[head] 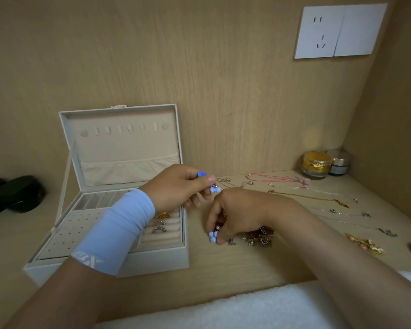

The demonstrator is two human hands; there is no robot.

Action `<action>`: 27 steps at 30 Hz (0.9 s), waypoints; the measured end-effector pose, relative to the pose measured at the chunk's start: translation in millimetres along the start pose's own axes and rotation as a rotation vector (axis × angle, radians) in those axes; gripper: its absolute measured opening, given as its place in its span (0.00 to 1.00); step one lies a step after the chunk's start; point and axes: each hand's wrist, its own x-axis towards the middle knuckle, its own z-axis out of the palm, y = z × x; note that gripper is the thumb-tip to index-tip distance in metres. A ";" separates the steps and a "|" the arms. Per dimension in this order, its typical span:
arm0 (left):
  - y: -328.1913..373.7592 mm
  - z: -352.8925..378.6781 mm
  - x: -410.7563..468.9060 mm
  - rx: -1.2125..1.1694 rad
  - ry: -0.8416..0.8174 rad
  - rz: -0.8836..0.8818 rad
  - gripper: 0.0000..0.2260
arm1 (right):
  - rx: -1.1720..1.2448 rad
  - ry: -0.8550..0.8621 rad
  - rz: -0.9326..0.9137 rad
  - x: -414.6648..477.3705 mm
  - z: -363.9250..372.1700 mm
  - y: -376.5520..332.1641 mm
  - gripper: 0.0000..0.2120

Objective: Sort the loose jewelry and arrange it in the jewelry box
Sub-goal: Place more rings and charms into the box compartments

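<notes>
The left grip (178,186) pinches a blue earring (215,189) between thumb and fingertip, held up just right of the open box (152,260), likely for matching. The right grip (237,210), knuckles up, pinches its twin (212,236) at the edge of the pile (256,236) on the bench (223,269), probably to lift it clear of the tangle. Pairing first makes sense: the box's holed panel (81,231) looks meant for earrings, while rings (159,223) sit in the rolls. Necklaces (306,195) lie spread out further right, seemingly to avoid knots.
</notes>
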 end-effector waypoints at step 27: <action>-25.2 -68.3 -32.3 -0.346 0.161 -0.081 0.12 | 1.040 0.063 0.055 -7.2 -39.3 -16.3 0.19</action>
